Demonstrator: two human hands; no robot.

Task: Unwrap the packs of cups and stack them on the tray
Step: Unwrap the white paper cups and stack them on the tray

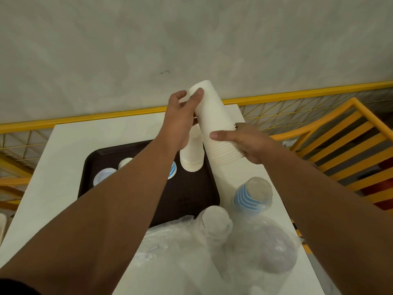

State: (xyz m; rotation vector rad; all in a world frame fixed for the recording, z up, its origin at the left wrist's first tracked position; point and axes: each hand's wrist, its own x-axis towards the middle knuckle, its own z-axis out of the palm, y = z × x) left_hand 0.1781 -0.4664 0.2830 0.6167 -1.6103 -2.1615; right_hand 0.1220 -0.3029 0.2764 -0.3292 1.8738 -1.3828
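Cups in a tall white stack (214, 126) tilt mid-frame above the dark tray (191, 199), gripped near the top by the left hand (180, 116) and around the lower rims by the right hand (244, 143). Wrapped packs (253, 194) stand on the bench (70, 150) at lower right.

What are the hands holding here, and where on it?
Both hold one tall stack of white paper cups: left hand grips the upper, closed-base end, right hand grips the lower rim end.

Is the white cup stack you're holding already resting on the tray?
No, both hands hold the white cup stack tilted in the air, above the tray's right edge.
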